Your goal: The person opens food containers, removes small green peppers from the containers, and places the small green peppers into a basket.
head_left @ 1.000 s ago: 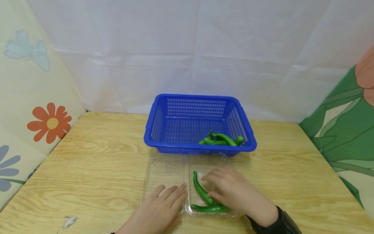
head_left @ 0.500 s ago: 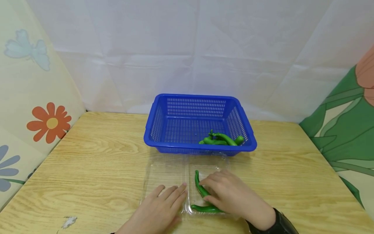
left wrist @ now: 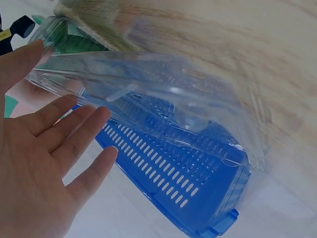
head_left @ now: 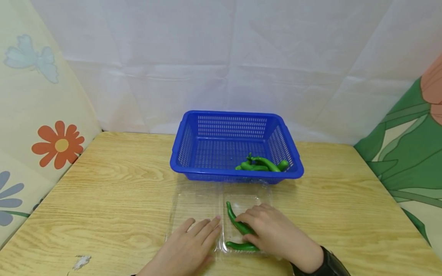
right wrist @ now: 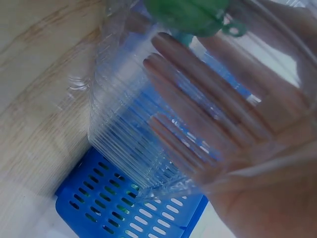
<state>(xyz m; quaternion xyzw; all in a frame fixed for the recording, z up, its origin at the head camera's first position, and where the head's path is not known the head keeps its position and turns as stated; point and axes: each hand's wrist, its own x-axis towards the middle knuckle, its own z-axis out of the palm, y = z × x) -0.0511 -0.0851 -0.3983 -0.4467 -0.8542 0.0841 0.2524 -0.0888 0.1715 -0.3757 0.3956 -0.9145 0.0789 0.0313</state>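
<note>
A clear plastic clamshell box [head_left: 246,197] lies unfolded on the table, lid half to the left. In its right half, my right hand [head_left: 272,229] pinches a long green chili pepper [head_left: 235,222] between thumb and fingers; its far end is covered. Below it, a second green chili pepper [head_left: 241,246] lies along the near wall, partly under the hand. My left hand [head_left: 190,241] rests with straight fingers on the lid half. In the left wrist view those fingers [left wrist: 86,136] are spread beside the clear plastic. The right wrist view shows the right fingers [right wrist: 198,89] through the box wall.
Just behind the box stands a blue slotted basket [head_left: 238,174]. Several green peppers [head_left: 264,165] lie in its right front corner. A white cloth [head_left: 221,65] hangs behind the wooden table [head_left: 121,191], with patterned panels on both sides.
My right hand has come down onto the upper pepper and grasped it, shifting it slightly right and then back left. The left hand and the basket have stayed in place.
</note>
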